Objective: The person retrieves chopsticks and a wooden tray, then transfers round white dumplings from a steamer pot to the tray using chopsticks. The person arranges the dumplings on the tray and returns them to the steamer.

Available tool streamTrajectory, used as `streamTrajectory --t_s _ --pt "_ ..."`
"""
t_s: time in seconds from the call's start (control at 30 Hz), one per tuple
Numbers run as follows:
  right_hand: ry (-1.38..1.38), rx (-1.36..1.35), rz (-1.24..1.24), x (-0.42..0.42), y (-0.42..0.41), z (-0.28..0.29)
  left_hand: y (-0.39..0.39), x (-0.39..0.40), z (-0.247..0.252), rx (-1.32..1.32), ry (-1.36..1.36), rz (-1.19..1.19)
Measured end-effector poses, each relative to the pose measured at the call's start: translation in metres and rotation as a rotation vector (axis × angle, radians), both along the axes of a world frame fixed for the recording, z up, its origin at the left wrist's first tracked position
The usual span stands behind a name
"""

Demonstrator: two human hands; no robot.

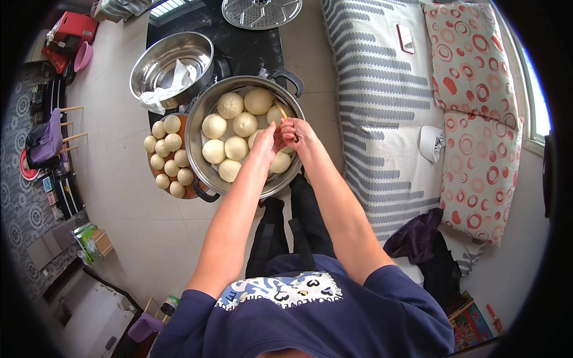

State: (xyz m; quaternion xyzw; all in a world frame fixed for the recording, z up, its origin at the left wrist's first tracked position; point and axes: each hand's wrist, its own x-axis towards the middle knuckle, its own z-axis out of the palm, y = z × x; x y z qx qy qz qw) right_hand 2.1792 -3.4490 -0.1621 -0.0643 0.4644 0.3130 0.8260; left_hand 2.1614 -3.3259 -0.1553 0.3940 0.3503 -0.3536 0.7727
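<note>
A wide metal steamer pot [195, 147] with black handles stands before me, holding several round pale buns [231, 105]. Over its right side, my right hand [299, 129] grips a thin wooden stick, apparently a chopstick [281, 108], whose far end points to the pot's upper right wall. My left hand [266, 141] is beside the right one, above the buns, its fingertips close to the right fingers. Whether it touches the stick or a bun is hidden. To the left, smaller round dough balls [172, 142] lie on a brown round board [184, 123].
A steel basin [147, 58] with a white cloth [154, 99] is behind the pot on a black table [250, 51]. A perforated steamer plate [262, 13] lies farther back. On the right, a couch [380, 112] bears a phone [405, 38], a white cap [431, 144] and patterned cushions [472, 58].
</note>
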Motion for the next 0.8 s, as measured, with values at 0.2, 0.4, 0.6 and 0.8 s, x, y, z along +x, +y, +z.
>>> streamTrajectory --t_s 0.2,0.4,0.6,0.8 --pt "-0.034 0.393 -0.292 -0.017 0.005 -0.005 -0.009 0.016 -0.017 -0.335 0.071 0.107" --pt "-0.012 0.396 -0.192 -0.017 -0.008 0.015 -0.017 0.021 -0.025 -0.323 0.114 0.215" --pt "-0.611 -1.230 0.952 -0.030 -0.011 0.050 -0.030 0.021 -0.022 0.159 -0.050 0.082" --pt "-0.429 -0.973 0.671 -0.035 -0.013 0.043 -0.029 0.012 -0.006 -0.004 -0.014 0.056"
